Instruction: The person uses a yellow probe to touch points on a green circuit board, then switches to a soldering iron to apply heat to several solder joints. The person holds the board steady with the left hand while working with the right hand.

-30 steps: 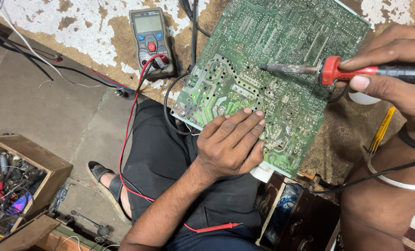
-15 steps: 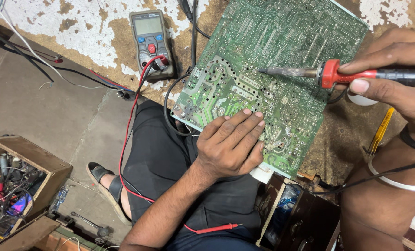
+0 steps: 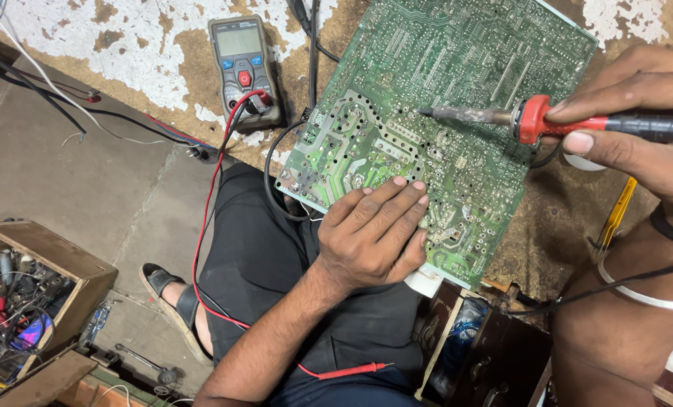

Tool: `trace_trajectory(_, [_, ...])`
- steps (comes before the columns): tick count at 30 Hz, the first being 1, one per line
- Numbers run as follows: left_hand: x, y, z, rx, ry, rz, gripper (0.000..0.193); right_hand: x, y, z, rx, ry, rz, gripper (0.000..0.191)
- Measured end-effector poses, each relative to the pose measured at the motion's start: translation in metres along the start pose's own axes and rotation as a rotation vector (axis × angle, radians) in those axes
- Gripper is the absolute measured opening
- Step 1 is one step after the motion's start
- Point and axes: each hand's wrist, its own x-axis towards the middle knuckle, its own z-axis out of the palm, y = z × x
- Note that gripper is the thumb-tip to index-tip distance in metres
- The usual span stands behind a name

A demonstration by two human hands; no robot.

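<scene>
A large green printed circuit board (image 3: pixel 457 113) lies solder-side up on the worn bench; a red-collared, black-handled soldering iron (image 3: pixel 570 122) hovers over it.

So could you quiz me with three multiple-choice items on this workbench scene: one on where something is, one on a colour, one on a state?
1. Where does the left hand rest?
A. on the green circuit board
B. on the multimeter
C. in the wooden box

2. What colour is the collar of the soldering iron?
A. blue
B. red
C. white

3. How does the right hand stand?
A. open and flat
B. closed round the soldering iron
C. out of sight

Answers: 1 A, the palm and fingers lie on the board's lower edge; 2 B, the collar behind the metal tip is red; 3 B, thumb and fingers grip the iron's handle.
</scene>
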Motion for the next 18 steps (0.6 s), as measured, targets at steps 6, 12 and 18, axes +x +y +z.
trace_trajectory(6, [0.0009,0.0003,-0.0016,-0.004,0.001,-0.003,0.032,-0.0006,0.0030,0.0011,0.031,0.013,0.025,0.022])
trace_trajectory(12, [0.0010,0.0001,-0.0016,-0.009,0.002,-0.004,0.032,-0.0005,0.0008,0.0016,0.018,0.014,0.044,0.020])
trace_trajectory(18, [0.0005,0.0002,0.0005,-0.004,0.010,0.003,0.032,0.0008,0.0005,0.0016,0.047,0.011,0.036,0.022])
